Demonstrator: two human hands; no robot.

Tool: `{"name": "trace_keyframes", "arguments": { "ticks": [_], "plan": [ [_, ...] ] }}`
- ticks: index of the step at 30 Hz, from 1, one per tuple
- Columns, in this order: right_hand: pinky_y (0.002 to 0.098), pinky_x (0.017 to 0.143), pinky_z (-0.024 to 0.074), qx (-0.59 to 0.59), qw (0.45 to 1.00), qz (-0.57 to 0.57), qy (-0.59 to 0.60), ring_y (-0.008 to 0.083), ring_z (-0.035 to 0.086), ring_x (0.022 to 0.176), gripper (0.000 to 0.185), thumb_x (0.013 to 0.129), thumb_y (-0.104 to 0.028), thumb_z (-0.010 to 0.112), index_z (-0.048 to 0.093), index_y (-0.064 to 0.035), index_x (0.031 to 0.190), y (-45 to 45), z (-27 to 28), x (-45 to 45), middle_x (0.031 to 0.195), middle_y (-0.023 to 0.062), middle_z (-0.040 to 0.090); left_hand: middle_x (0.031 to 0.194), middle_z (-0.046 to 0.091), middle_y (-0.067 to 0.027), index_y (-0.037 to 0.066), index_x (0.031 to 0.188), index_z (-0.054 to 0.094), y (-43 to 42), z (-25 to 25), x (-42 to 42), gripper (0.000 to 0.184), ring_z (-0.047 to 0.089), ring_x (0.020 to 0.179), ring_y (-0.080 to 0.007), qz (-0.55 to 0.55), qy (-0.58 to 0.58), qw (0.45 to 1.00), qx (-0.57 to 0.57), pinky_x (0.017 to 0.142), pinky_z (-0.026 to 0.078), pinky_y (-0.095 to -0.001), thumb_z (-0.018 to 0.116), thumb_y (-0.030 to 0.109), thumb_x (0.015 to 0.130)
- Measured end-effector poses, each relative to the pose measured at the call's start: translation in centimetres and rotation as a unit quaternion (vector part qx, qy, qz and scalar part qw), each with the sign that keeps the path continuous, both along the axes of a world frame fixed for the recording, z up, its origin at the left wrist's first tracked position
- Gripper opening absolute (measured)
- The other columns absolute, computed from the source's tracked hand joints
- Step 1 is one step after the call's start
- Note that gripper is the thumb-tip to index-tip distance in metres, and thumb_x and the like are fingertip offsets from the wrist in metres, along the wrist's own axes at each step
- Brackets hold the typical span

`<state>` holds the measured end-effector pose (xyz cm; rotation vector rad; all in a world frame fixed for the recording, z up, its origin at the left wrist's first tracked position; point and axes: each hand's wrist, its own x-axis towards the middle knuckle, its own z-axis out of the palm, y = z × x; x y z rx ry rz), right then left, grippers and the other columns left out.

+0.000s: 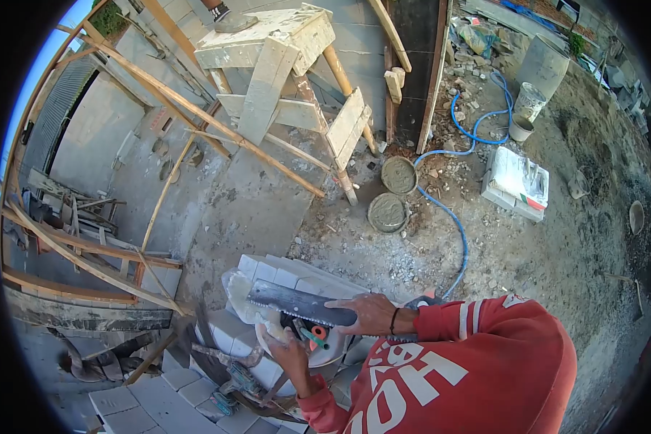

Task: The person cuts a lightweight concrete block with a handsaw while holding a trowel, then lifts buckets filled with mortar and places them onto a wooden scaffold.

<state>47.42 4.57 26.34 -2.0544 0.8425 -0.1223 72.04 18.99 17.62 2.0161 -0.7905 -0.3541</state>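
My right hand [372, 314], with a dark band at the wrist, grips the blade of a hand saw [289, 298]. The saw's toothed edge faces down toward my body. My left hand [288, 352] is closed on the lower part of a clear, crumpled plastic bag [240, 295], beside the saw's far end. Below both hands is a white bucket [331, 354] holding tools, among them a green-handled one [314, 338] and a round orange item [319, 332]. Pale blocks [264, 272] are stacked right around it.
A mortar-splashed wooden trestle [267, 43] stands ahead, with a person's foot [219, 12] above it. Two mortar tubs [388, 213] and a blue hose [456, 228] lie on the ground. Right of them is a white bag on blocks [515, 181]. Wooden poles [195, 108] cross the left; power tools [242, 380] lie below.
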Motion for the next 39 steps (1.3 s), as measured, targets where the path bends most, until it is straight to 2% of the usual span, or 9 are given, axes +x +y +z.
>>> {"name": "trace_keyframes", "arguments": {
  "ticks": [3,8,10,16,20,26,31,36,39],
  "plan": [
    [0.0511,0.084,0.0529,-0.012,0.998,-0.050,-0.035,0.0421,0.067,0.096,0.067,0.083,-0.058,0.065,0.056,-0.0244,0.139,-0.3,-0.4,0.8,0.099,0.0252,0.069,0.112,0.060,-0.0177,-0.003,0.151,0.026,-3.1,10.3,-7.4,0.066,0.054,0.059,-0.0131,0.042,0.196,0.978,0.060,0.045,0.042,-0.0260,0.060,0.009,0.096],
    [0.0507,0.083,0.0529,-0.002,1.000,-0.008,-0.002,0.0418,0.067,0.093,0.066,0.083,-0.058,0.065,0.056,-0.0249,0.139,0.4,-0.7,-1.0,0.094,0.0247,0.068,0.087,0.058,-0.0088,0.006,0.147,0.033,-0.3,2.3,-1.3,0.056,0.049,0.048,-0.0100,0.046,0.183,0.982,-0.012,0.038,0.038,-0.0255,0.055,0.004,0.095],
    [0.0504,0.083,0.0529,0.001,1.000,-0.018,-0.007,0.0415,0.067,0.094,0.066,0.083,-0.058,0.065,0.056,-0.0252,0.139,0.5,-0.6,-0.7,0.094,0.0248,0.067,0.084,0.058,-0.0075,0.005,0.142,0.037,0.2,0.1,-0.6,0.050,0.048,0.047,-0.0100,0.012,-0.030,0.999,-0.005,0.038,0.038,-0.0253,0.054,0.004,0.096],
    [0.0496,0.085,0.0528,0.007,0.999,-0.026,-0.022,0.0408,0.067,0.096,0.067,0.082,-0.059,0.065,0.056,-0.0261,0.140,0.6,-0.8,-0.9,0.096,0.0251,0.067,0.085,0.058,-0.0075,0.005,0.144,0.035,-1.0,5.9,-2.2,0.052,0.048,0.047,-0.0096,0.045,0.176,0.983,-0.017,0.038,0.037,-0.0253,0.055,0.004,0.096],
    [0.0496,0.086,0.0525,0.002,1.000,-0.014,-0.005,0.0406,0.067,0.097,0.067,0.083,-0.059,0.064,0.055,-0.0270,0.141,0.3,-0.7,-1.1,0.097,0.0250,0.067,0.086,0.059,-0.0076,0.005,0.145,0.034,-0.3,2.9,-2.3,0.054,0.048,0.047,-0.0096,0.002,0.008,1.000,-0.013,0.038,0.037,-0.0252,0.055,0.004,0.095],
    [0.0498,0.087,0.0521,-0.002,1.000,-0.006,-0.008,0.0402,0.067,0.097,0.067,0.082,-0.058,0.066,0.056,-0.0256,0.140,0.5,-0.3,-1.0,0.096,0.0250,0.068,0.092,0.060,-0.0102,0.006,0.151,0.028,-1.4,7.9,-4.0,0.062,0.050,0.049,-0.0101,0.046,0.220,0.974,0.025,0.039,0.039,-0.0260,0.057,0.005,0.095],
    [0.0502,0.086,0.0520,0.002,0.999,-0.025,-0.046,0.0408,0.067,0.097,0.068,0.082,-0.058,0.066,0.056,-0.0242,0.140,0.6,-0.5,-0.8,0.097,0.0248,0.068,0.093,0.060,-0.0107,0.005,0.148,0.032,0.2,2.0,-3.9,0.058,0.051,0.052,-0.0108,0.008,-0.058,0.998,0.000,0.039,0.040,-0.0262,0.058,0.007,0.096],
    [0.0504,0.087,0.0515,0.012,1.000,0.005,-0.023,0.0407,0.067,0.098,0.068,0.082,-0.058,0.066,0.056,-0.0231,0.139,0.8,-0.8,-1.6,0.101,0.0256,0.068,0.097,0.059,-0.0116,0.003,0.144,0.034,0.3,3.3,-2.7,0.054,0.050,0.053,-0.0107,0.062,0.160,0.985,-0.017,0.041,0.039,-0.0259,0.058,0.008,0.096],
    [0.0501,0.089,0.0510,0.009,1.000,-0.018,-0.010,0.0402,0.066,0.100,0.068,0.082,-0.058,0.066,0.056,-0.0223,0.139,0.8,-0.5,-1.2,0.102,0.0258,0.068,0.096,0.059,-0.0116,0.000,0.143,0.034,0.8,1.6,-3.2,0.054,0.049,0.052,-0.0109,0.003,-0.148,0.989,0.018,0.041,0.039,-0.0259,0.058,0.009,0.096]
  ]
}}
